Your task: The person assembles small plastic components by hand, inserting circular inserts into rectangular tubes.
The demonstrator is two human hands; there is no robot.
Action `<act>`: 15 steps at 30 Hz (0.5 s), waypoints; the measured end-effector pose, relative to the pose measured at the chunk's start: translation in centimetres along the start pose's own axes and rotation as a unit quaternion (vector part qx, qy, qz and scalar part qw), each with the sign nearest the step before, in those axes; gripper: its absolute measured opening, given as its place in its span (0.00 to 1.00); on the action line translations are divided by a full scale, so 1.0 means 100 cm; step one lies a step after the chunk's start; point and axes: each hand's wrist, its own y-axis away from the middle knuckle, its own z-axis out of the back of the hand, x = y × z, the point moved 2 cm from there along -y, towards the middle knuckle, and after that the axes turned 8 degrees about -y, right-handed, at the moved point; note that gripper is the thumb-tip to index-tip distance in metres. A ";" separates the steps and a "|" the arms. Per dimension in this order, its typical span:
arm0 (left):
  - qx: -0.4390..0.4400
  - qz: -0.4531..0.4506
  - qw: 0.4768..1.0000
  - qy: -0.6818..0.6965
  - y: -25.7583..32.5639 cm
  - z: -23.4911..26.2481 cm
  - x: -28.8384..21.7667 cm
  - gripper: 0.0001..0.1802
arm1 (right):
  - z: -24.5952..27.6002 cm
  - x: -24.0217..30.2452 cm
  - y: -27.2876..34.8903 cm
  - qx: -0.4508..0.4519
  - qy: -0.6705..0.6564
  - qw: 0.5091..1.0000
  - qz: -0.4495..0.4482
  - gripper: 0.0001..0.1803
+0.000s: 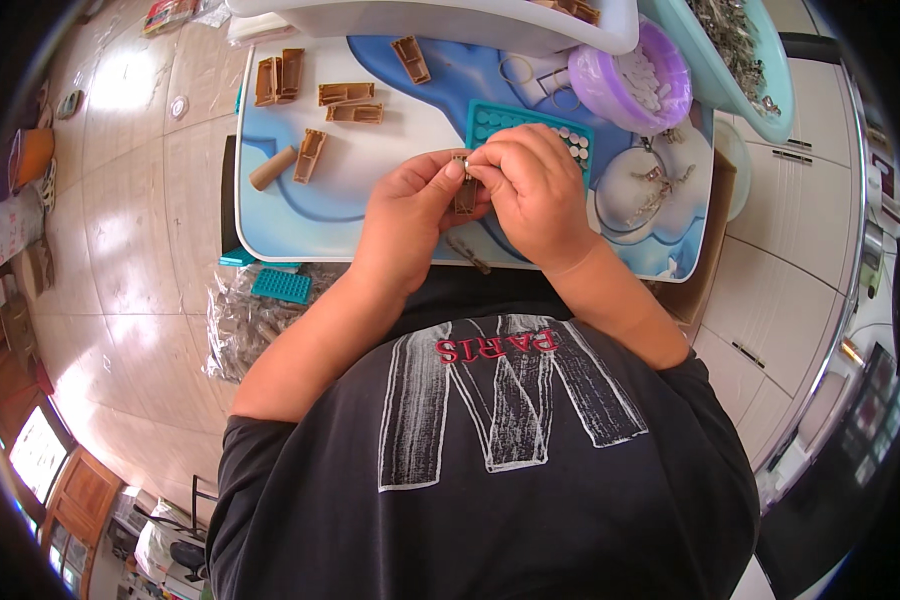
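Note:
My left hand [402,208] is closed around a small brown plastic housing [466,198], held upright over the table's near side. At the housing's top end, the fingertips of my right hand [542,198] are pinched together. A tiny pale, shiny spot shows there between the two hands; its kind is too small to make out. Just beyond my right hand lies a teal tray [492,115] with round pockets, some with whitish discs in them. A thin metal piece [468,255] lies at the table's near edge, below the hands.
Several similar brown housings [310,155] and a cardboard tube [273,168] lie on the blue-and-white table [345,232]. A purple basin [676,88] holds white pieces. Metal parts [655,182] lie at right; a pale green tub [770,110] and white bin [450,28] stand at the back.

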 end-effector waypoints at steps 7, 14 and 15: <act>-0.022 -0.020 0.999 0.026 0.002 -0.003 -0.003 0.14 | -0.008 0.000 0.002 -0.016 -0.007 1.000 -0.017 0.06; -0.023 -0.028 0.999 0.034 0.005 0.002 -0.002 0.12 | -0.012 0.001 0.000 -0.006 -0.061 0.997 -0.045 0.05; -0.024 -0.030 0.999 0.037 0.005 0.003 -0.002 0.12 | -0.011 0.001 0.001 0.007 -0.092 0.993 -0.072 0.04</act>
